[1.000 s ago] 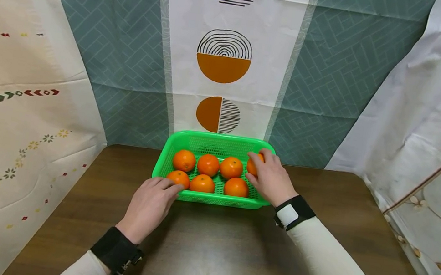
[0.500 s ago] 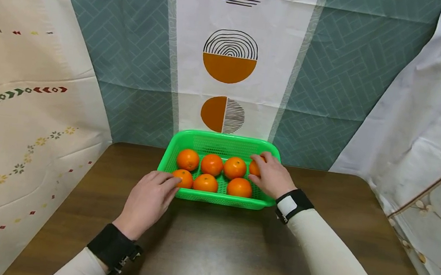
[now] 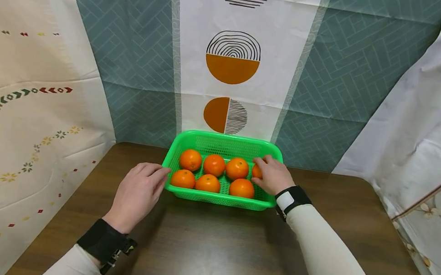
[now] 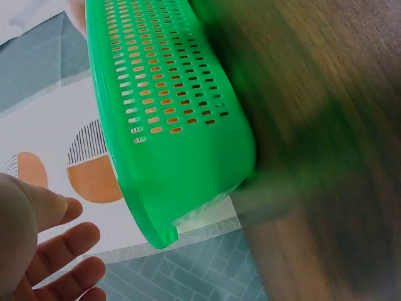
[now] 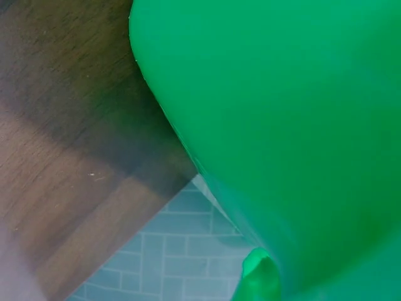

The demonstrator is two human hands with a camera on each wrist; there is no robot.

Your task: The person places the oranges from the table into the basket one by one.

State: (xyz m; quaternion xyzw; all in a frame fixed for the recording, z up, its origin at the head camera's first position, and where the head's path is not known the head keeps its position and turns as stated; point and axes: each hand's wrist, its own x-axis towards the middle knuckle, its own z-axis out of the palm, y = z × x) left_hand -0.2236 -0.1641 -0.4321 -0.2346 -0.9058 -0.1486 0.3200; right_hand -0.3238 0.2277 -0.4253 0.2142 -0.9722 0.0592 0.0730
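Note:
Several oranges sit in two rows inside a green plastic basket [image 3: 217, 198]. My right hand [image 3: 275, 177] reaches over the basket's right side, its fingers and thumb around the orange [image 3: 257, 170] at the right end of the back row, partly hidden by the hand. At the front left corner, my left hand [image 3: 137, 194] holds nothing; its fingers are loosely bent, the tips right at the rim near the front left orange [image 3: 183, 179]. In the left wrist view those fingers [image 4: 66, 248] are spread beside the basket wall [image 4: 188, 169]. The right wrist view shows mostly basket wall [image 5: 263, 113].
The basket stands at the back of a dark wooden table [image 3: 207, 246], close to a patterned cloth backdrop [image 3: 140, 118]. A cream embroidered cloth [image 3: 31, 132] hangs on the left and a white cloth [image 3: 411, 133] on the right.
My left hand has drawn back to the left, off the front left orange, which now shows whole. The right hand stays at its orange. The head view has shifted slightly.

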